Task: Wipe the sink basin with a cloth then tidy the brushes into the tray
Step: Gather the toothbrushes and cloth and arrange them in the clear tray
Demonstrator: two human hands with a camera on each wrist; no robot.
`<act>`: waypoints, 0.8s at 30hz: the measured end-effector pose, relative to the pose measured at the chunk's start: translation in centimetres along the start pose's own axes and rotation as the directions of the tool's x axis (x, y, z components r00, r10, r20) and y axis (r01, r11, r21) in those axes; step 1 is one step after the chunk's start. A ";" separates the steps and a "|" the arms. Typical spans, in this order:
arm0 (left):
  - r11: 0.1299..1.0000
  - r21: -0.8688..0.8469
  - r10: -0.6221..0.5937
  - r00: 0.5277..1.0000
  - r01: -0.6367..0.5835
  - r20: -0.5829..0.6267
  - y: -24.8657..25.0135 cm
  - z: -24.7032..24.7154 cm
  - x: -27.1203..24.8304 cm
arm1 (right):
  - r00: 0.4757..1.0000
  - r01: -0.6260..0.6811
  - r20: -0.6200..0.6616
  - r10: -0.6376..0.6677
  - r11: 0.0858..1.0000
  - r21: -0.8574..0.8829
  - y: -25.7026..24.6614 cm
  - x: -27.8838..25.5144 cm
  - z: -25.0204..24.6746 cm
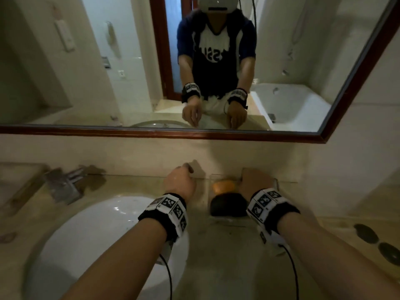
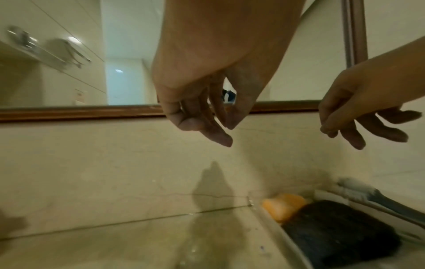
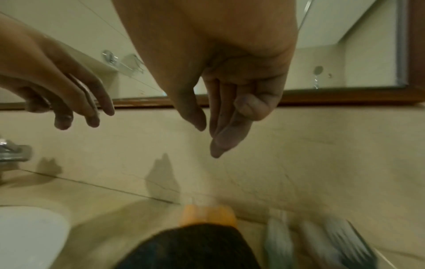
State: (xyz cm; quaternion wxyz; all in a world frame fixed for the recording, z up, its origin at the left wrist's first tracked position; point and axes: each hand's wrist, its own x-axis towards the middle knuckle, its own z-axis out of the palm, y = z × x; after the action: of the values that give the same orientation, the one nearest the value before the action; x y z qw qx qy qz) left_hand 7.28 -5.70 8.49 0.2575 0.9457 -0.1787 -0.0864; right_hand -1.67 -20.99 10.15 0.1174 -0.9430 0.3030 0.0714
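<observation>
- My left hand (image 2: 195, 102) hangs empty above the counter (image 2: 138, 240), fingers loosely curled, beside the tray (image 2: 271, 221)
- My right hand (image 3: 220, 102) hovers over the tray, fingers slack, gripping nothing
- Tray holds an orange sponge (image 2: 284, 205), a black cloth (image 2: 340, 234) and, along its far right edge, a brush (image 2: 377, 198)
- Brush lies below and right of my right hand, long axis running front to back; right hand is nearer
- Judgement: tidying looks nearly complete; sink (image 1: 104, 230) sits at left
</observation>
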 end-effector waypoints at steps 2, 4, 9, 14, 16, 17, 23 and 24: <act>1.000 -0.014 -0.006 0.999 0.005 -0.041 -2.5 -2.6 -1.4 | 0.998 0.055 0.014 -0.055 0.998 0.003 -3.2 -2.0 -0.8; 0.999 -0.036 -0.010 0.996 0.007 -0.083 -5.4 -5.1 -3.0 | 0.995 0.103 -0.012 -0.103 0.995 -0.004 -6.5 -4.1 -1.4; 0.998 -0.005 -0.058 0.989 0.058 -0.136 -15.2 -11.8 -8.5 | 0.976 0.211 -0.055 -0.210 0.977 0.015 -16.5 -9.0 0.2; 0.983 0.035 -0.176 0.973 0.183 -0.150 -26.4 -17.5 -13.6 | 0.936 0.348 -0.035 -0.350 0.936 -0.061 -27.5 -14.0 5.6; 0.967 0.058 -0.237 0.960 0.248 -0.149 -30.6 -19.1 -15.1 | 0.919 0.393 0.015 -0.393 0.915 -0.089 -31.4 -15.2 7.8; 0.955 0.074 -0.276 0.950 0.289 -0.144 -32.6 -19.8 -15.8 | 0.909 0.416 0.051 -0.413 0.902 -0.115 -33.2 -15.7 8.9; 0.867 0.155 -0.467 0.881 0.474 -0.081 -43.2 -21.6 -18.7 | 0.818 0.575 0.197 -0.540 0.783 -0.237 -42.3 -15.7 14.0; 0.852 0.172 -0.491 0.868 0.495 -0.072 -44.7 -21.7 -18.8 | 0.802 0.596 0.216 -0.557 0.767 -0.236 -43.4 -15.3 14.6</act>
State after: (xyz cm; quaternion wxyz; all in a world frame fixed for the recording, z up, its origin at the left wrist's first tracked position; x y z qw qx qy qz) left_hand 8.59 47.29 5.21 0.1403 0.9805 0.0657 -0.1206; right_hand 10.62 25.60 6.93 0.0130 -0.9899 -0.0242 0.1388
